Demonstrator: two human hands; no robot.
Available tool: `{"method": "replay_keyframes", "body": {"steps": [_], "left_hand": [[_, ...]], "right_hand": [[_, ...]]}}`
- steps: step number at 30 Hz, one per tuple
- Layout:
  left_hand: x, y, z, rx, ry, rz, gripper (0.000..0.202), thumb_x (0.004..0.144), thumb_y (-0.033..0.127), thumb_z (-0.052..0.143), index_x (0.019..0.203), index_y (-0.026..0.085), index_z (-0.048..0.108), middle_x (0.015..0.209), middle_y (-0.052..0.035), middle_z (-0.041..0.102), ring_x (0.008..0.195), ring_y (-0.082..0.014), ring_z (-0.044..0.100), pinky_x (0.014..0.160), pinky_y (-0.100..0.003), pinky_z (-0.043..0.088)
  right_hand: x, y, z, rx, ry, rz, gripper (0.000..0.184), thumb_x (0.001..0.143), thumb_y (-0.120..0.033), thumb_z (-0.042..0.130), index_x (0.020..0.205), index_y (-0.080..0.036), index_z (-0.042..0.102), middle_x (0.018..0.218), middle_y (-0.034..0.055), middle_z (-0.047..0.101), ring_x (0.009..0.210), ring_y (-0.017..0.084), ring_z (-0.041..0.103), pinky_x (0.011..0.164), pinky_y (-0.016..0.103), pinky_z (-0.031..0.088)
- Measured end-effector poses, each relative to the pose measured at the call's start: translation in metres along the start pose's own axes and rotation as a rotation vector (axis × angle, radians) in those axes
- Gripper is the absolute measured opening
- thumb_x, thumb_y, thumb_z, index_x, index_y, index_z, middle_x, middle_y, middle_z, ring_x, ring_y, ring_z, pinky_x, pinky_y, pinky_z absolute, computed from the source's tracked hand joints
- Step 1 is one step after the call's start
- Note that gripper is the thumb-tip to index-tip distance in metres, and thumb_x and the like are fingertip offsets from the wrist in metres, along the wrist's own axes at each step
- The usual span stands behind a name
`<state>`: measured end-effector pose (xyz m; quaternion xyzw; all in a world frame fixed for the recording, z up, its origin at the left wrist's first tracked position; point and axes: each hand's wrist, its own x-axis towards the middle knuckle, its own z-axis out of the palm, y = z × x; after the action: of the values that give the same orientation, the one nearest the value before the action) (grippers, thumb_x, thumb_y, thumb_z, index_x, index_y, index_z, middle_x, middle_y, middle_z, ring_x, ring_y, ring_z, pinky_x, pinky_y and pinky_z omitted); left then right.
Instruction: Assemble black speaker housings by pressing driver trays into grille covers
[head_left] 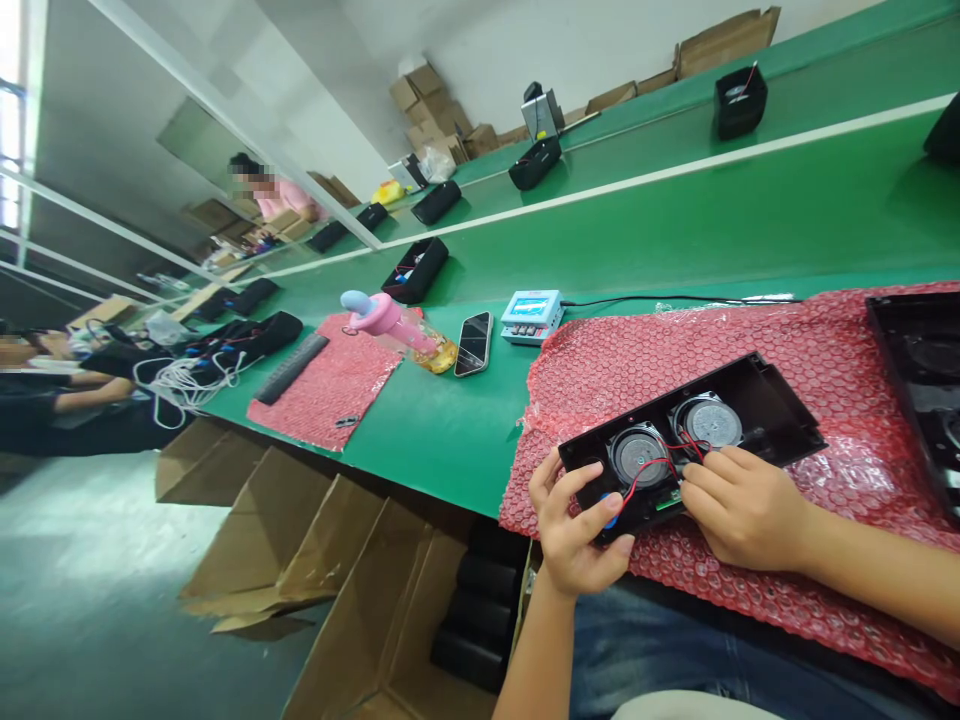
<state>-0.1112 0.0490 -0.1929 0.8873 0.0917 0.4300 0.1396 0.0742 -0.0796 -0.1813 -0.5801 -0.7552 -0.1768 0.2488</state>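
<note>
A black speaker housing point(780, 400) lies tilted on pink bubble wrap point(637, 350), its inside facing up. Two round speaker drivers point(640, 458) with metal backs sit in it, and red and black wires point(660, 462) cross them. My left hand point(581, 525) grips the near left end of the housing, thumb and fingers around its edge, by a small blue part. At the lower middle edge, my right hand point(742, 510) is closed, its fingertips pinched where the wires run; the exact spot is hidden. A green circuit board point(667, 500) shows just left of those fingertips.
Another black housing point(915, 390) lies at the right. Beyond the wrap stand a light-blue meter point(531, 316), a phone point(474, 343) and a pink-lidded bottle point(397, 330). An open carton point(390, 600) holds black units below the table. Co-workers sit at the far left.
</note>
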Motion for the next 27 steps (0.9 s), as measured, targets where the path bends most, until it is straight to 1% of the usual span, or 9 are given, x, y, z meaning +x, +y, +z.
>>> {"method": "replay_keyframes", "body": {"steps": [4, 7, 9, 11, 14, 16, 18, 22, 27], "left_hand": [[0.000, 0.000, 0.000, -0.010, 0.016, -0.001, 0.029, 0.074, 0.032, 0.058, 0.103, 0.029, 0.056, 0.112, -0.0042, 0.056, 0.119, -0.0294, 0.038, 0.096, -0.055, 0.033], [0.000, 0.000, 0.001, -0.041, 0.023, -0.013, 0.031, 0.073, 0.028, 0.059, 0.103, 0.029, 0.058, 0.105, -0.0038, 0.059, 0.120, -0.0297, 0.038, 0.096, -0.056, 0.034], [-0.001, 0.002, 0.001, -0.057, 0.026, -0.020, 0.031, 0.072, 0.026, 0.060, 0.102, 0.029, 0.058, 0.096, -0.0028, 0.060, 0.121, -0.0301, 0.038, 0.097, -0.057, 0.033], [0.000, 0.003, 0.001, -0.064, 0.033, -0.024, 0.030, 0.071, 0.024, 0.060, 0.101, 0.029, 0.059, 0.089, -0.0022, 0.061, 0.122, -0.0309, 0.037, 0.097, -0.058, 0.033], [0.000, 0.005, 0.001, -0.070, 0.042, -0.020, 0.026, 0.071, 0.022, 0.059, 0.097, 0.026, 0.060, 0.086, -0.0025, 0.060, 0.118, -0.0303, 0.039, 0.096, -0.058, 0.033], [0.001, 0.006, 0.001, -0.070, 0.046, -0.005, 0.024, 0.071, 0.021, 0.059, 0.095, 0.024, 0.060, 0.086, -0.0026, 0.059, 0.113, -0.0285, 0.042, 0.097, -0.058, 0.032], [0.002, 0.006, 0.001, -0.069, 0.047, 0.004, 0.022, 0.071, 0.021, 0.059, 0.093, 0.023, 0.060, 0.086, -0.0028, 0.059, 0.109, -0.0273, 0.044, 0.098, -0.058, 0.031], [0.002, 0.006, 0.001, -0.077, 0.052, 0.003, 0.021, 0.071, 0.021, 0.059, 0.092, 0.023, 0.060, 0.085, -0.0030, 0.059, 0.110, -0.0279, 0.042, 0.097, -0.058, 0.030], [0.003, 0.006, 0.002, -0.071, 0.056, -0.001, 0.022, 0.071, 0.021, 0.058, 0.093, 0.024, 0.060, 0.084, -0.0030, 0.059, 0.112, -0.0287, 0.041, 0.097, -0.058, 0.031]], "right_hand": [[0.001, 0.000, 0.000, 0.004, -0.001, 0.019, 0.027, 0.081, -0.010, 0.037, 0.060, -0.018, 0.053, 0.060, 0.0056, 0.048, 0.059, 0.018, 0.035, 0.059, 0.032, 0.027], [0.000, 0.000, 0.001, -0.004, 0.009, 0.024, 0.024, 0.080, -0.010, 0.039, 0.060, -0.018, 0.051, 0.060, 0.0047, 0.047, 0.059, 0.018, 0.035, 0.058, 0.032, 0.027], [-0.002, 0.000, 0.003, 0.005, 0.022, 0.035, 0.020, 0.080, -0.010, 0.039, 0.069, -0.017, 0.054, 0.061, 0.0041, 0.048, 0.060, 0.018, 0.037, 0.059, 0.032, 0.029], [-0.004, 0.000, 0.005, 0.027, 0.058, 0.056, 0.017, 0.079, -0.009, 0.039, 0.083, -0.015, 0.055, 0.063, 0.0035, 0.049, 0.061, 0.018, 0.040, 0.059, 0.032, 0.031], [-0.007, 0.000, 0.009, 0.046, 0.140, 0.037, 0.020, 0.077, -0.008, 0.039, 0.094, -0.013, 0.050, 0.064, 0.0029, 0.050, 0.059, 0.018, 0.041, 0.057, 0.032, 0.032], [-0.008, 0.001, 0.011, 0.042, 0.158, 0.006, 0.019, 0.077, -0.008, 0.040, 0.093, -0.014, 0.047, 0.063, 0.0026, 0.051, 0.058, 0.018, 0.042, 0.056, 0.032, 0.032], [-0.009, 0.001, 0.011, 0.035, 0.138, 0.005, 0.018, 0.075, -0.008, 0.041, 0.090, -0.015, 0.047, 0.063, 0.0027, 0.051, 0.058, 0.018, 0.043, 0.056, 0.032, 0.033], [-0.009, 0.001, 0.011, 0.021, 0.084, 0.033, 0.013, 0.076, -0.009, 0.040, 0.084, -0.018, 0.047, 0.064, 0.0025, 0.053, 0.057, 0.017, 0.042, 0.056, 0.032, 0.032], [-0.009, 0.001, 0.011, 0.020, 0.119, 0.013, 0.014, 0.076, -0.009, 0.041, 0.085, -0.017, 0.048, 0.065, 0.0026, 0.053, 0.057, 0.016, 0.042, 0.057, 0.032, 0.032]]}}
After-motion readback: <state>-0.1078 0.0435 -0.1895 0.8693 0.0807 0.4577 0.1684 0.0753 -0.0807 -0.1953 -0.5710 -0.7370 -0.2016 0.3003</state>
